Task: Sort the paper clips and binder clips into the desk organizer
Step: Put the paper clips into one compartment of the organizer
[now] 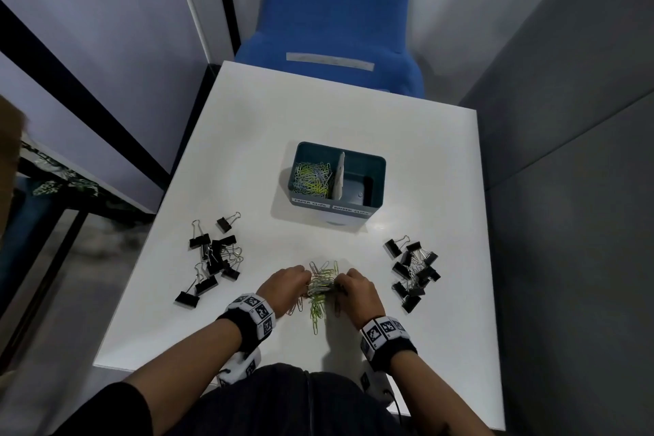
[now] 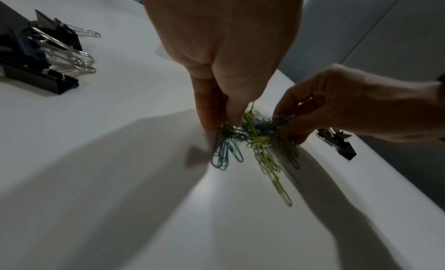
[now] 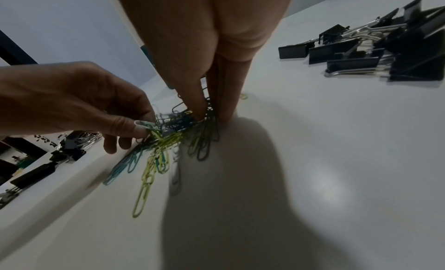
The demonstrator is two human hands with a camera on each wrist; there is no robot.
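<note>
Left hand (image 1: 283, 285) and right hand (image 1: 357, 288) meet low in the centre of the head view, fingertips of each pinched into opposite sides of one tangled bunch of coloured wire paper clips (image 1: 320, 285), yellow-green, blue and grey. The bunch sits between the hands; loose clips trail toward the lower edge of the frame, and whether they still touch the white tabletop (image 1: 354, 117) is unclear. Judged light, springy and slippery, the clips hook into chains; squeezing the dense middle from both sides should hold better than pulling a strand. To the left and right of the hands, near but apart, lie two heaps of black binder clips (image 1: 212, 258) with silver wire handles, stiffer and heavier. Above centre stands the teal two-compartment desk organizer (image 1: 378, 166): paper clips already fill its left compartment, the right looks empty.
</note>
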